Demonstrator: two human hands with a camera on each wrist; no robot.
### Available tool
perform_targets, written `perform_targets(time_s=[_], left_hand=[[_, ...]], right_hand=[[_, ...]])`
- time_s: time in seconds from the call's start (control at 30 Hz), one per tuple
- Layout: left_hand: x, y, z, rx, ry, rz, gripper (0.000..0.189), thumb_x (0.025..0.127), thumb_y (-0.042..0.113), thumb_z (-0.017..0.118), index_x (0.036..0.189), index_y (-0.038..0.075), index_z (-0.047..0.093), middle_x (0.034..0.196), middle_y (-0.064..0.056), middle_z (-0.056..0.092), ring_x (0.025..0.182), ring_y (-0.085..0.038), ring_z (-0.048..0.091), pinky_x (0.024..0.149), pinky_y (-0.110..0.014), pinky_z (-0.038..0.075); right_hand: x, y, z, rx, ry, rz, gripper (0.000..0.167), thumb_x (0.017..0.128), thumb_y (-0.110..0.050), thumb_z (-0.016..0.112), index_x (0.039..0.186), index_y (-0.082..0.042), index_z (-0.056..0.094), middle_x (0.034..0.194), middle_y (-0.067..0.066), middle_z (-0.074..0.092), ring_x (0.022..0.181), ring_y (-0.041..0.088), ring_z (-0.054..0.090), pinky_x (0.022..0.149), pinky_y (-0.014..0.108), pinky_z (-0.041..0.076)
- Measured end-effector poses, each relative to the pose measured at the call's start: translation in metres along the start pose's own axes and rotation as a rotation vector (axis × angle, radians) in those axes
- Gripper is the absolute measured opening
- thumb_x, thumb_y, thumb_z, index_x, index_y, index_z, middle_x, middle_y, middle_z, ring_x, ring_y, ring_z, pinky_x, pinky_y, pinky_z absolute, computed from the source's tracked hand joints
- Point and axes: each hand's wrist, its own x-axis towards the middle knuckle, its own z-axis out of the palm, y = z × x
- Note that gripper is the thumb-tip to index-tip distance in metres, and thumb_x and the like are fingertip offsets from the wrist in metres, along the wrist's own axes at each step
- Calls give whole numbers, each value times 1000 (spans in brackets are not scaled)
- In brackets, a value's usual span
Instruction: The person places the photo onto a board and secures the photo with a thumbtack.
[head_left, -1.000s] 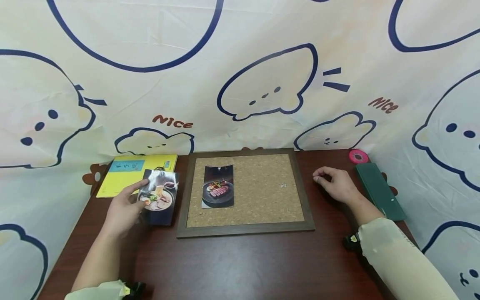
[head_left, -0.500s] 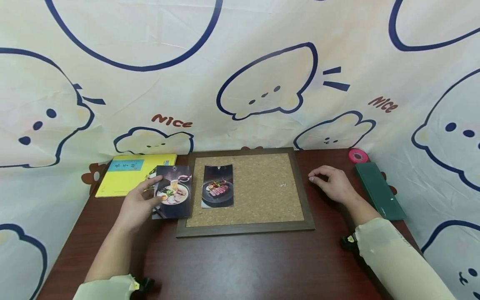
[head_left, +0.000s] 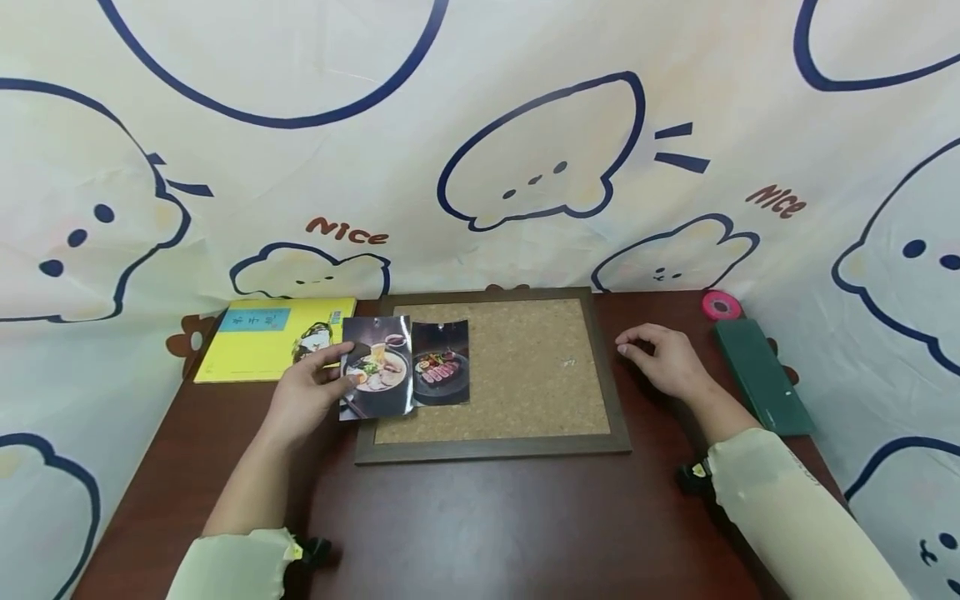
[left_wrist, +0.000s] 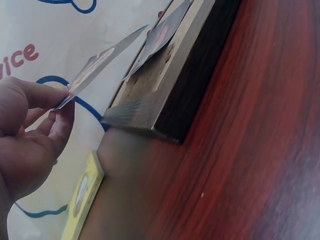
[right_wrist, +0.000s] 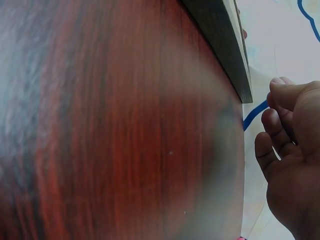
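Note:
My left hand pinches a photo card of a noodle bowl by its left edge, thumb on the front. In the left wrist view the card is lifted and tilted over the frame's left side. A second photo card, showing sliced meat on a dark plate, lies on the corkboard with a small shiny spot at its top; the held card overlaps its left edge in the head view. My right hand is beside the board's right edge, fingers loosely curled, with nothing visible in them.
A yellow book lies at the back left. A pink ring-shaped roll and a green case are at the right edge. Small clear pieces sit on the cork's right part. A printed cloth stands behind the table.
My left hand has carried the noodle-bowl card rightward, from beside the yellow book to over the board's left part. My right hand has shifted slightly left; the meat card stays put.

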Motion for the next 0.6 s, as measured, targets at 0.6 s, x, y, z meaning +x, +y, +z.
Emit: perform_targets(time_s=[0.6], left_hand=[[14,15,34,-31,-17,134,52,95,13,75,145,18,61,121,-15,59,103,-29,52,64,-27,49]], right_hand=[[6,-10,9,20,7,-26,10,100,-16,70,108,-13,76,109,7,75,100,25,67,90,49,51]])
